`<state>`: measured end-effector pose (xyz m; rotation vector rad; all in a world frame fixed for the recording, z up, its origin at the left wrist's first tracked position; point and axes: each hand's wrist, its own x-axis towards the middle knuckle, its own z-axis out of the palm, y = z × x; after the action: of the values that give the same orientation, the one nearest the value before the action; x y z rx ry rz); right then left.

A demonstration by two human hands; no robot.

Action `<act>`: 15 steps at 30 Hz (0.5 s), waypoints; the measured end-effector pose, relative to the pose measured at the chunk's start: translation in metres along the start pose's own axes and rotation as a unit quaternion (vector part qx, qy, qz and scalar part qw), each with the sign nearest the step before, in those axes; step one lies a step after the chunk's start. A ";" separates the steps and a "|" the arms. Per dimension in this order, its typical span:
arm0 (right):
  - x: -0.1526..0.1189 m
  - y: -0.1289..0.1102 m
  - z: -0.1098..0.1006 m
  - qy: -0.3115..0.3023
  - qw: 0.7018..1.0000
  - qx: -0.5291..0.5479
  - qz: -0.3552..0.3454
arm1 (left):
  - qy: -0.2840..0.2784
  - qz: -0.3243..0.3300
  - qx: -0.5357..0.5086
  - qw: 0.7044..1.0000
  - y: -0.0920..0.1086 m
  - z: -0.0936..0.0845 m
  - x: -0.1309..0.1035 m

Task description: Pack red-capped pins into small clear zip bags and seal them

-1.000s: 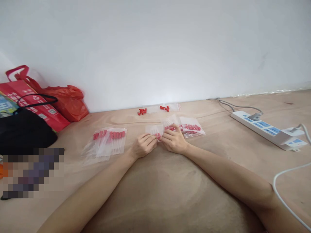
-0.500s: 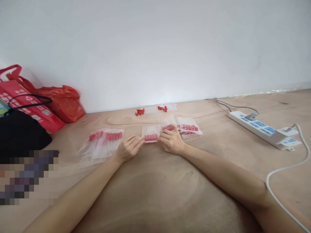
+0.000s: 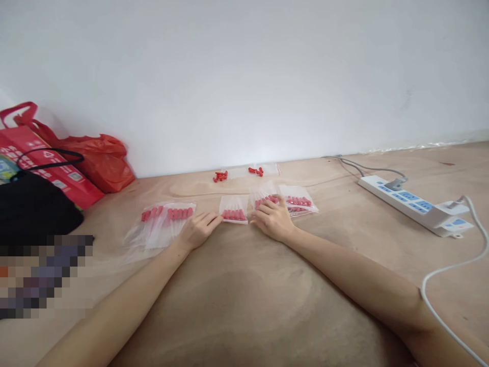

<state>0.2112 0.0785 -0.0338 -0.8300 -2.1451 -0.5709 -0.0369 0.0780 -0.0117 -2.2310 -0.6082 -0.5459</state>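
Between my hands lies a small clear plastic bag (image 3: pixel 234 210) with several red cylindrical pieces lined up along its near edge. My left hand (image 3: pixel 199 229) pinches the near left corner of this bag with its fingertips. My right hand (image 3: pixel 272 219) is just off the bag's right side, fingers apart and bent, and holds nothing that shows. It partly covers another filled bag (image 3: pixel 262 191) behind it. More filled bags (image 3: pixel 298 200) overlap to its right. Left of my left hand are plastic bags (image 3: pixel 162 239) with red pieces on them, partly behind my wrist.
Loose red pieces (image 3: pixel 220 176) and further pieces on flat bags (image 3: pixel 272 169) lie near the wall. A white power strip (image 3: pixel 405 201) with cables is at right. Red bags (image 3: pixel 103 163) and a black bag (image 3: pixel 34 214) stand at left.
My right hand has let go of the middle bag and moved slightly right. My left hand has shifted left, and the bag has moved a little left with it.
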 end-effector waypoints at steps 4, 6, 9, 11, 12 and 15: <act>-0.010 0.003 -0.014 -0.025 1.000 0.002 -0.013 | -0.055 -0.075 -0.020 0.996 -0.007 0.017 0.001; -0.016 0.004 -0.022 -0.026 0.999 0.000 -0.022 | -0.086 -0.082 -0.020 0.993 -0.006 0.022 0.005; -0.025 0.008 -0.034 -0.024 0.999 -0.003 -0.024 | -0.108 -0.103 -0.032 0.988 -0.005 0.019 0.009; -0.033 0.012 -0.042 -0.028 0.999 -0.004 -0.021 | -0.111 -0.152 -0.038 0.981 -0.008 0.010 0.008; -0.036 0.015 -0.046 -0.029 0.999 -0.006 -0.018 | -0.112 -0.194 -0.032 0.974 -0.011 0.004 0.006; -0.044 0.024 -0.053 -0.026 1.000 -0.012 -0.012 | -0.138 -0.373 0.019 0.917 -0.032 -0.016 -0.006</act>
<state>0.2759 0.0457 -0.0325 -0.8428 -2.2023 -0.5942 -0.0629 0.0837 0.0125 -1.9977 -1.6321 -0.5723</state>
